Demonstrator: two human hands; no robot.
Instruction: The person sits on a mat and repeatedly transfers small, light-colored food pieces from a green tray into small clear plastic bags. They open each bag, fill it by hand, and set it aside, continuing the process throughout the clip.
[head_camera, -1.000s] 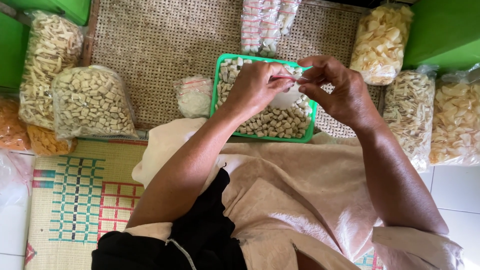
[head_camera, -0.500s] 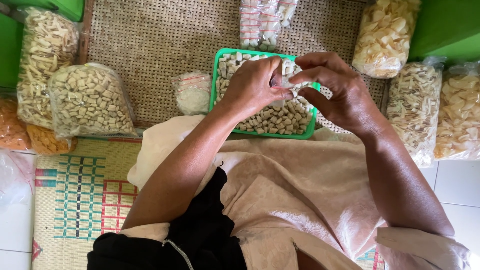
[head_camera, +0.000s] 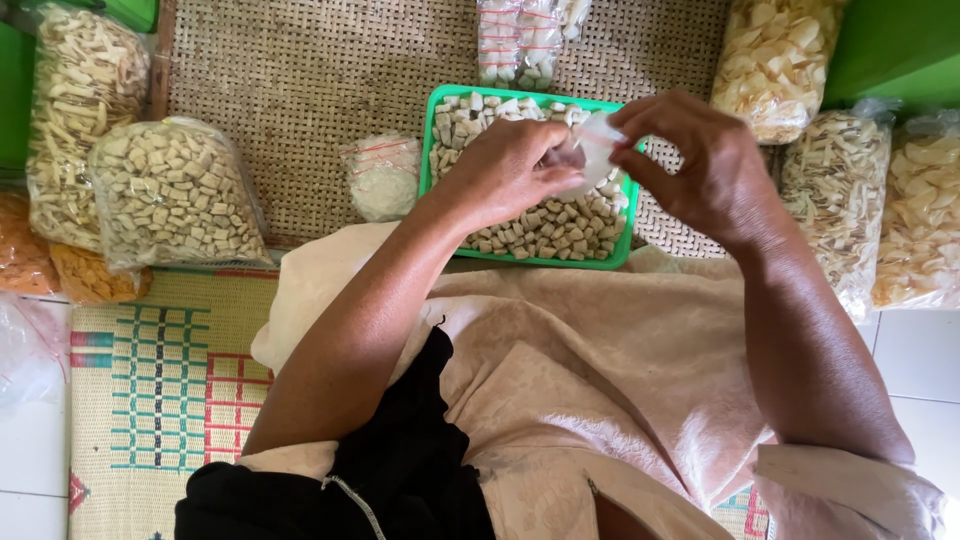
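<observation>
Both hands meet at upper centre of frame, above a green tray full of small pale cracker pieces. Left hand is curled nearly closed, fingers pinching one side of a small clear plastic bag; right hand is bent in from the right, thumb and fingertips pinching the bag's other side. The bag sits between the 2 hands, touching both, directly over the tray's upper right part; cannot tell what is inside it. The tray rests on a woven rattan mat that fills the upper middle of frame, its lower edge just beside the person's beige-clothed lap. Just left of the tray: 1 small sealed bag of white crumbs. Above the tray at top centre: a cluster of small packed bags with red ties. Left side of frame: 1 large clear bag of square crackers, a bag of stick-shaped snacks behind it at upper left, and an orange snack bag at the far left edge. Right side: 3 large clear bags of pale chips, running from upper right down the right edge. Lower left: a patterned woven floor mat on white tile.
</observation>
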